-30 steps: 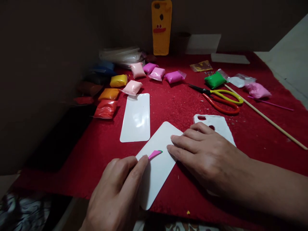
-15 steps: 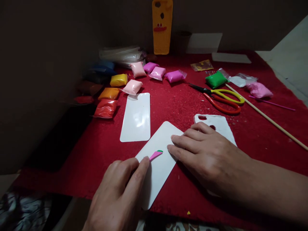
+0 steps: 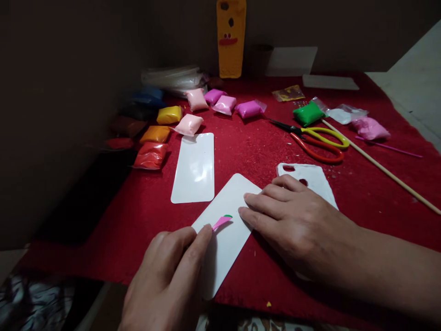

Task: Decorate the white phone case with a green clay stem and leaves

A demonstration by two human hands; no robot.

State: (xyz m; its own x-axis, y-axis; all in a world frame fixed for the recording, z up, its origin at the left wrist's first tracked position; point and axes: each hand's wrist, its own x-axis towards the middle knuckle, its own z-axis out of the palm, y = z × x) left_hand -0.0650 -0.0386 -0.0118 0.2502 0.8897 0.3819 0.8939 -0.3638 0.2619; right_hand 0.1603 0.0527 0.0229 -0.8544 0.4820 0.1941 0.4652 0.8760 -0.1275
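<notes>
My left hand [image 3: 168, 276] pinches a small pink tool [image 3: 220, 222] whose tip touches a tiny green bit of clay [image 3: 228, 216] on a white plastic sheet [image 3: 227, 243]. My right hand [image 3: 292, 220] lies flat, its fingertips pressing the sheet's right edge. Under its wrist lies a white phone case [image 3: 317, 181]. A second white sheet [image 3: 195, 168] lies just beyond, to the left.
Red cloth [image 3: 255, 147] covers the table. Several coloured clay packets [image 3: 189, 124] lie at the back left, a green one [image 3: 308, 114] and a pink lump [image 3: 370, 128] at the right. Scissors [image 3: 315, 140], a wooden stick [image 3: 382, 170], and a standing yellow phone case [image 3: 231, 37] are nearby.
Almost nothing differs; the pink tool tip and my left fingers shifted very slightly on the sheet. My right hand stayed put.
</notes>
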